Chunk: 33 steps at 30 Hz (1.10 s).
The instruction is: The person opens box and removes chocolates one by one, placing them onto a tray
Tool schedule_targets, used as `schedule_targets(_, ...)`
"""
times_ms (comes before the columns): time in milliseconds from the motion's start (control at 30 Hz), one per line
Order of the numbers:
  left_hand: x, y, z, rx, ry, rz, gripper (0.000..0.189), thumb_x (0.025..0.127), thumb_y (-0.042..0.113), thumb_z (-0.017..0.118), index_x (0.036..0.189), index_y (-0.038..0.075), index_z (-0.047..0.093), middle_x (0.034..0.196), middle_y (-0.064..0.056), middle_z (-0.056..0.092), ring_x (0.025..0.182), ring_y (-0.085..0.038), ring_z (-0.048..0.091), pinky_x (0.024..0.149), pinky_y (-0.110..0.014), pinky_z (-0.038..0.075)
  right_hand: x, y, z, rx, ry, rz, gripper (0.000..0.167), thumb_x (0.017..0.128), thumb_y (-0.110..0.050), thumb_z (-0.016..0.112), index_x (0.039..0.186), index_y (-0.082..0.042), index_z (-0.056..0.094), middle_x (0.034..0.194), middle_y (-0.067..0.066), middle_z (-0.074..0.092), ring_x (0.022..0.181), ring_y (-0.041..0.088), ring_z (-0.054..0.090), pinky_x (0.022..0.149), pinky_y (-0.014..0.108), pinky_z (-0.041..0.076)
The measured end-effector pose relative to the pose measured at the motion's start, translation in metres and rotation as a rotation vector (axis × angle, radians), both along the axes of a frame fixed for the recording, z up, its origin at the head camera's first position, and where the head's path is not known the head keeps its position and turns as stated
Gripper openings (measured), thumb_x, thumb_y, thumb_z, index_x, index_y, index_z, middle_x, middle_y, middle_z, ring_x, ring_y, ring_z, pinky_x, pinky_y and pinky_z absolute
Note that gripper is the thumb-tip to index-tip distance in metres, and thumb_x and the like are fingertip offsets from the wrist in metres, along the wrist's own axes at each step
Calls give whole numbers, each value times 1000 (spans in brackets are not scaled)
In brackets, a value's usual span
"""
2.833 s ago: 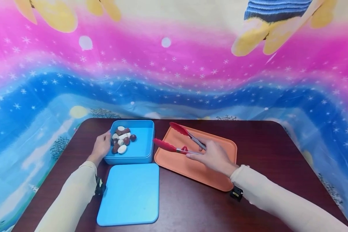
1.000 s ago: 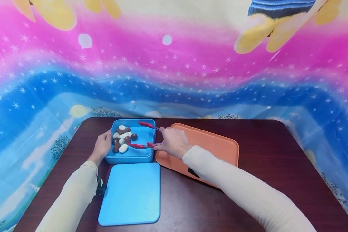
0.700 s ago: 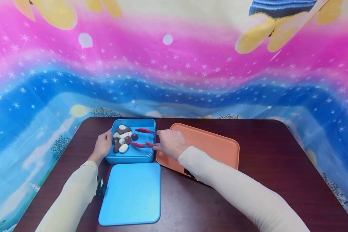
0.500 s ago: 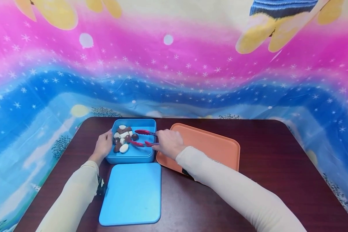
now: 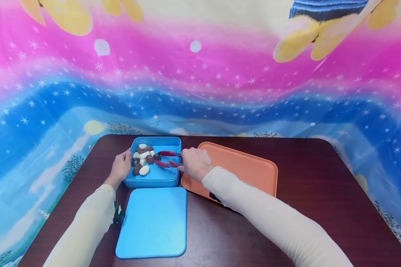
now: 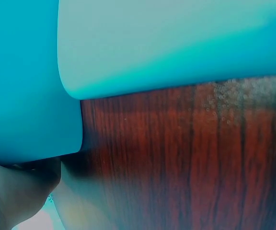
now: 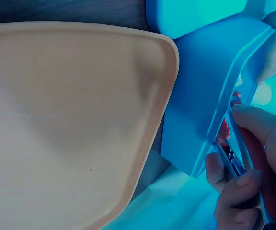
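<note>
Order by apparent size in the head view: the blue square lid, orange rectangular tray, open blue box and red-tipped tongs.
1. Blue lid, orange tray: too alike to rank; a cream sleeve hides part of the tray.
2. Blue box.
3. Red-tipped tongs.

Wrist views dim, seemingly soft-focused

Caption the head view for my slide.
Left hand holds the box while the right hand holds tongs at a brown ball inside, tray alongside.

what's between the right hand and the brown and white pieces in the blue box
Red tongs, gripped by the right hand; the head view shows them extending into the blue box toward the pieces.
</note>
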<state>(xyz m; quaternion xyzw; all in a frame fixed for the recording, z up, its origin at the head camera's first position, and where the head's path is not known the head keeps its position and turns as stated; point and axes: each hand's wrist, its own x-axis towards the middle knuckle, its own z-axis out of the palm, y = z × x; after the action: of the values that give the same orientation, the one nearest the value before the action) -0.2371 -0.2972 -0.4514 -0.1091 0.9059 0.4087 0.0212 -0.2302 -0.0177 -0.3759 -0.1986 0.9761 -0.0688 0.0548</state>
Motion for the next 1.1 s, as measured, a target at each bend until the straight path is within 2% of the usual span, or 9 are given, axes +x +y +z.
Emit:
schedule_targets(100, 0, 0, 0, 0, 8, 0, 56, 112, 33, 16, 160, 4, 24, 165, -21, 25, 153, -43, 23, 125, -58, 23, 1, 0, 0, -3, 1, 4, 34, 87, -47, 77, 96, -15, 72, 63, -2, 61, 57, 14, 57, 46, 23, 46)
schedule_targets(333, 2, 1, 1, 13, 1, 0, 56, 112, 33, 16, 160, 5, 22, 166, -21, 24, 154, -43, 23, 125, -59, 23, 1, 5, -4, -60, 3, 7, 30, 88, -45, 77, 92, -15, 72, 62, -2, 60, 55, 14, 56, 45, 24, 44)
schedule_targets(567, 2, 1, 2, 12, -4, -2, 56, 112, 33, 15, 160, 5, 22, 166, -21, 23, 154, -43, 22, 125, -59, 22, 4, 15, -11, -158, -9, 3, 40, 89, -44, 76, 116, -13, 74, 72, -3, 64, 59, 14, 56, 46, 24, 45)
schedule_targets(733, 3, 2, 3, 12, -11, -1, 56, 112, 32, 15, 160, 5, 22, 166, -20, 22, 154, -43, 21, 126, -58, 22, 8, 24, -10, -207, 11, -9, 47, 90, -44, 76, 126, -14, 71, 67, -4, 64, 57, 13, 55, 43, 24, 43)
schedule_targets(933, 3, 1, 2, 9, -12, 0, 56, 112, 33, 16, 160, 4, 21, 166, -21, 22, 154, -44, 21, 125, -60, 21, 12, 38, -6, -218, 24, -25, 49, 90, -47, 74, 127, -15, 71, 61, -5, 59, 51, 14, 51, 39, 22, 32)
schedule_targets(1100, 2, 1, 2, 5, -11, -1, 57, 112, 34, 15, 160, 5, 21, 166, -21, 23, 154, -43, 21, 125, -59, 21, 17, 48, -5, -241, 32, -26, 48, 89, -48, 75, 126, -17, 72, 67, -8, 62, 56, 13, 53, 41, 22, 38)
